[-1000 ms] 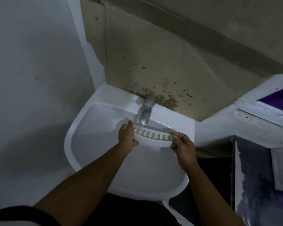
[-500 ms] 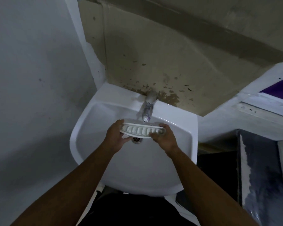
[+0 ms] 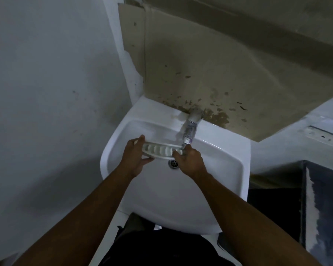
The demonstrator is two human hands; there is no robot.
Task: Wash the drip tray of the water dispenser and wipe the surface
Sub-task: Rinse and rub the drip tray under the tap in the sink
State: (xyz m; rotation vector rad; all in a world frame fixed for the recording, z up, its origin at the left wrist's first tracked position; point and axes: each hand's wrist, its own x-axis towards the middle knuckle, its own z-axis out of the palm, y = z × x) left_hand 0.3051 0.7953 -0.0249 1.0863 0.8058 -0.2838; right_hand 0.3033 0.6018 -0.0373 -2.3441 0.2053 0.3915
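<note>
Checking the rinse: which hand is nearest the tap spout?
The right hand, gripping the drip tray end below the tap; the left hand holds the far end.

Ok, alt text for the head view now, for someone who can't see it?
Two bare hands hold a white slotted drip tray over a white sink, the left hand gripping its left end and the right hand its right end, below the chrome tap. The drain shows below the tray, and the wall behind the tap is stained.
</note>
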